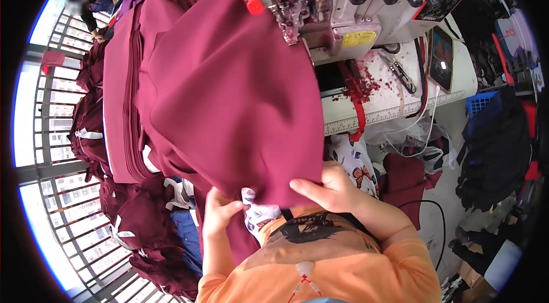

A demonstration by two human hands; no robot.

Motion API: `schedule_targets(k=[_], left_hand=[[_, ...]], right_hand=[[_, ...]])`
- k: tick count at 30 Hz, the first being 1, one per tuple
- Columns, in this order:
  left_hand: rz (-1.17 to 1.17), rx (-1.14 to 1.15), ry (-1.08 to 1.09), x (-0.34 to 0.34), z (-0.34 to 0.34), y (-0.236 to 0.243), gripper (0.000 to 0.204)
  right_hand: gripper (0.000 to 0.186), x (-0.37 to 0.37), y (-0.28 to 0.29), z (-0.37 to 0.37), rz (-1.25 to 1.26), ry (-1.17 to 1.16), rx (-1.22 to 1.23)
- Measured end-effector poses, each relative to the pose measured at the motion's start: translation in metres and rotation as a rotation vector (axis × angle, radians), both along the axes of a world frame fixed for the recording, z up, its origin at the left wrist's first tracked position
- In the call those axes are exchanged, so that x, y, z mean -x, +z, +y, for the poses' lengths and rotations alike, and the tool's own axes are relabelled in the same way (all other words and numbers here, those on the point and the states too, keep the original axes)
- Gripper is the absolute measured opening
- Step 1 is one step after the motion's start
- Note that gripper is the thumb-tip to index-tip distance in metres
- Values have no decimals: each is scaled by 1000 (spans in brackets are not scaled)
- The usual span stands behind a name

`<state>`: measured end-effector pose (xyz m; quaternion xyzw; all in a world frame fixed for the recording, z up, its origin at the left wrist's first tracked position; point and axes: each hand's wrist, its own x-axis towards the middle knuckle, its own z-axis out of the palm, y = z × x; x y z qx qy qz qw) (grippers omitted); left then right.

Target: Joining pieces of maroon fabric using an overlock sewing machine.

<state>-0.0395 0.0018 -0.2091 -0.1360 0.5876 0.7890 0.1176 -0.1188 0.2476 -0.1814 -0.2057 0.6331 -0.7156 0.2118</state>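
Note:
A large maroon fabric piece (240, 97) spreads in front of me, its upper right edge running up to an overlock sewing machine (357, 37). My right hand (331, 188) grips its near right corner, thumb on top and fingers underneath. At the near left edge, my left hand (222, 211) pinches the same cloth, with its fingertips partly hidden. A neat stack of maroon fabric panels (121, 108) lies to the left, partly under the piece. The fabric hangs slightly rumpled between my hands and the machine.
Thread snips (402, 74), a phone (440, 60) and maroon lint lie on the white table (372, 117), which has a ruler-marked edge. Maroon bundles (137, 217) line the barred window. A dark cloth heap (494, 148) stands right, beside a blue basket (480, 103). Another person (94, 2) is far left.

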Motion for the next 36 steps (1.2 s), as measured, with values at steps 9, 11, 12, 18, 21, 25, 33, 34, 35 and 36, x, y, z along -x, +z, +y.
schedule_targets(k=[9, 11, 12, 18, 21, 25, 33, 34, 35, 36], left_hand=[[282, -757, 327, 32, 17, -47, 94], [364, -661, 275, 33, -15, -36, 90], [351, -715, 208, 34, -31, -27, 85], [368, -477, 62, 47, -47, 14, 70], [331, -302, 271, 48, -50, 11, 59], [361, -305, 330, 59, -47, 18, 57], [325, -23, 405, 106, -43, 55, 47], [293, -18, 390, 111, -38, 61, 45], [302, -28, 425, 116, -31, 67, 44], [298, -28, 422, 121, -27, 73, 44]], right_hand=[[24, -4, 29, 11, -388, 62, 8], [22, -8, 21, 8, -338, -1, 22], [20, -10, 19, 3, -302, -60, 39], [16, -9, 14, -18, 65, -159, -47], [18, -9, 14, -22, 293, -262, -188], [20, 4, 17, -21, -35, -181, 41], [21, 21, 14, -19, -62, -169, 30], [20, 21, 12, -18, 58, -209, -42], [20, 22, 11, -17, 178, -249, -115], [20, 22, 10, -17, 175, -252, -116]])
